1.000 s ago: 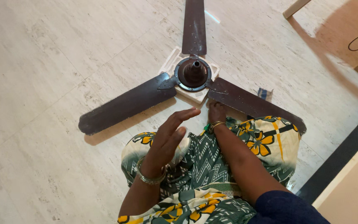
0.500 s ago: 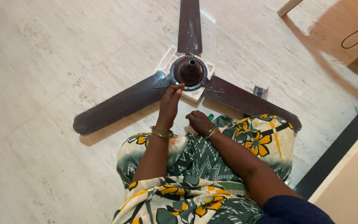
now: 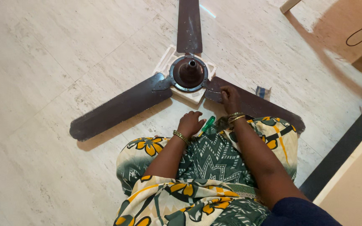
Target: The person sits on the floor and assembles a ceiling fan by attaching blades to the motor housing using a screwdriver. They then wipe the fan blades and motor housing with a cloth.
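A brown three-bladed ceiling fan point(image 3: 188, 74) lies flat on the pale tiled floor point(image 3: 42, 62), its round motor hub sitting on a white foam block point(image 3: 168, 58). One blade runs straight away from the seated person, one off to their left, and the third point(image 3: 252, 102) passes under the right hand toward the knee.

The right hand point(image 3: 230, 97) is stretched forward, arm nearly straight, palm down on that near blade just beside the hub. Its fingers point(image 3: 223, 90) lie fairly flat and together, pressing on the blade rather than closing round anything.

The left hand point(image 3: 190, 123) sits lower, in front of the lap, wrist bent and knuckles up. Its fingers are curled in loosely; whether they grip anything I cannot tell. Just to the right of those fingers, a green-handled tool point(image 3: 208, 123) rests at the edge of the patterned cloth point(image 3: 214, 159), close to or touching the hand. Gold bangles circle both wrists. A small bluish packet point(image 3: 263, 92) lies on the floor beyond the right fingers.
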